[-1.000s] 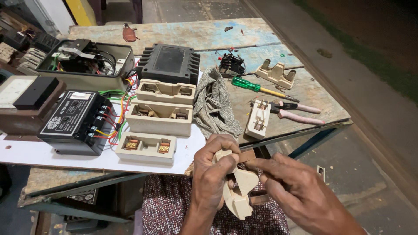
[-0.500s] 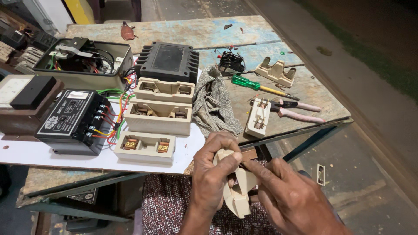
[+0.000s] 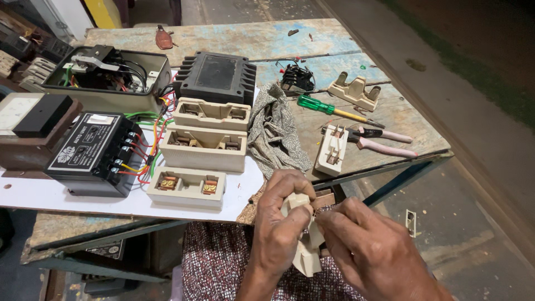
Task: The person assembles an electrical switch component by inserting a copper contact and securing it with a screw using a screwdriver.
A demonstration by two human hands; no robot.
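Worn blue workbench [image 3: 356,61] outdoors; both hands' fingers [image 3: 290,223] clamped on cream fuse carrier [image 3: 306,259].

Both the left hand [image 3: 281,231] and the right hand [image 3: 370,253] are bare, without sleeves, rings or gloves; a maroon-and-white checked cloth garment [image 3: 223,262] covers the lap.

Head camera looks down, close over the worktable [image 3: 356,39] edge.

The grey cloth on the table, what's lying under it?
The grey cloth lies crumpled on the wooden table, its left edge overlapping the white board. Whether anything smaller sits beneath its folds cannot be seen, since the cloth covers that spot.
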